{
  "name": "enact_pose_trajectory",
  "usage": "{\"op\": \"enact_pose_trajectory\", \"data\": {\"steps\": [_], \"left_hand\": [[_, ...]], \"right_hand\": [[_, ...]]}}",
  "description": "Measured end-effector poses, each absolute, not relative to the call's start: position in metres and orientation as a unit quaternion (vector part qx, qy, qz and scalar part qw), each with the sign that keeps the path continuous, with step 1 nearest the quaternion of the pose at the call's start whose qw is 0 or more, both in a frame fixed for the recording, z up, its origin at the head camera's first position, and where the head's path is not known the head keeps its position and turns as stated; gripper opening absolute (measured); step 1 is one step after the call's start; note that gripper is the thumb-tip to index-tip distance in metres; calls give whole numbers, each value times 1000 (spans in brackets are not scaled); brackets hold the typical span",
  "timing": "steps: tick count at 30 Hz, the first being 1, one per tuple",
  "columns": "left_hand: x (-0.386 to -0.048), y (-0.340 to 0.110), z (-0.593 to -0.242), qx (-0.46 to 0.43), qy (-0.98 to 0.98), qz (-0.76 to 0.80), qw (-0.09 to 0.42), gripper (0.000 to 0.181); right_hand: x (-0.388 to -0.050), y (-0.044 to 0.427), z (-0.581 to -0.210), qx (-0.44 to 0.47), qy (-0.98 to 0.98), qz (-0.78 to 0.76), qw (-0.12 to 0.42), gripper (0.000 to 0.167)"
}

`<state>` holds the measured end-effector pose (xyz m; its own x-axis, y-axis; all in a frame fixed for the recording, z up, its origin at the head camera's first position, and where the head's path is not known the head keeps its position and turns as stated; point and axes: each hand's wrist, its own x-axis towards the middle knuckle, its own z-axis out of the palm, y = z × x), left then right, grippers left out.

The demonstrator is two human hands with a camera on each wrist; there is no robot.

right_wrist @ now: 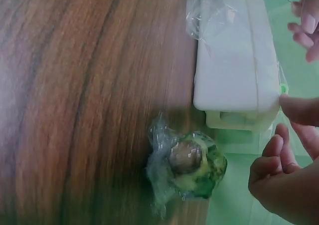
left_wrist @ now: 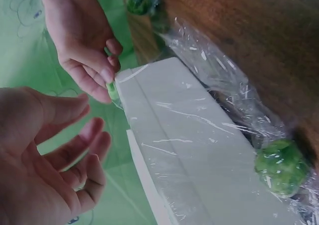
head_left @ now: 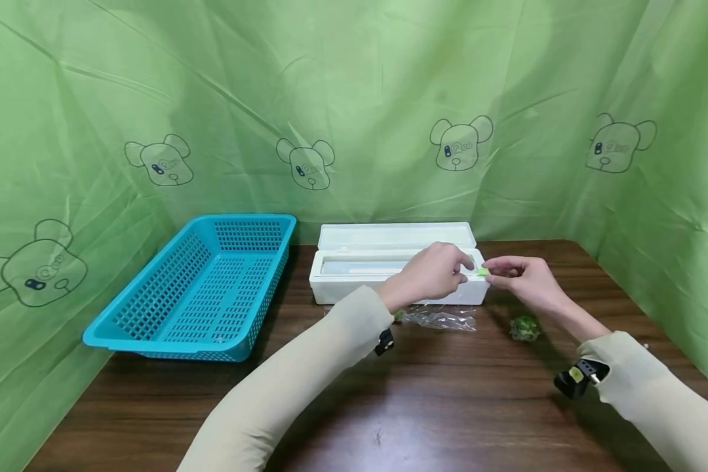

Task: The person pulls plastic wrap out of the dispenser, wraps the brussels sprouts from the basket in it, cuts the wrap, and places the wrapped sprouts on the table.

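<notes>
A long white cling film dispenser stands on the table with its lid raised. My right hand pinches the small green slide cutter at the dispenser's right end. Above the dispenser, close to that end, my left hand hovers with loosely bent fingers and nothing in them. Clear film runs over the dispenser's front and lies crumpled on the table. A round green vegetable sits at the film near the dispenser's front. Another green piece, wrapped in film with a brownish middle, lies beside the dispenser's right end.
To the left stands a large blue perforated basket. The dark wooden table stretches in front of the dispenser. Green cloth printed with bear heads hangs behind and on both sides.
</notes>
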<state>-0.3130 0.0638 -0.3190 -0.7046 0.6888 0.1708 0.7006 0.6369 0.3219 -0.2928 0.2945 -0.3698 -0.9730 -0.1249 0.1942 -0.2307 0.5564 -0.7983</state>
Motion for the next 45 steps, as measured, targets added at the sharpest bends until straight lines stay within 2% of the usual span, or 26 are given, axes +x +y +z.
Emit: {"op": "enact_pose_trajectory", "data": {"steps": [6,15,25,32,38,45], "left_hand": [[-333,78,-317,-394,-901,-181,-14,27],[-350,91,-314,-440,-884,-155,-44,24],[-363,103,-318,-454,-867,-188,-82,23],[-369,105,-318,-465,-859,-194,-85,23],[-374,102,-320,-466,-857,-195,-101,23],[-381,103,-320,-501,-837,-189,-114,22]], "right_hand": [[-297,288,-370,52,-843,534,-28,64],[-300,283,-375,34,-842,537,-27,62],[-301,295,-374,15,-845,529,-78,71],[-307,298,-377,9,-831,549,-91,67],[-306,292,-379,-13,-803,587,-101,69],[-306,292,-377,-16,-801,587,-114,42]]}}
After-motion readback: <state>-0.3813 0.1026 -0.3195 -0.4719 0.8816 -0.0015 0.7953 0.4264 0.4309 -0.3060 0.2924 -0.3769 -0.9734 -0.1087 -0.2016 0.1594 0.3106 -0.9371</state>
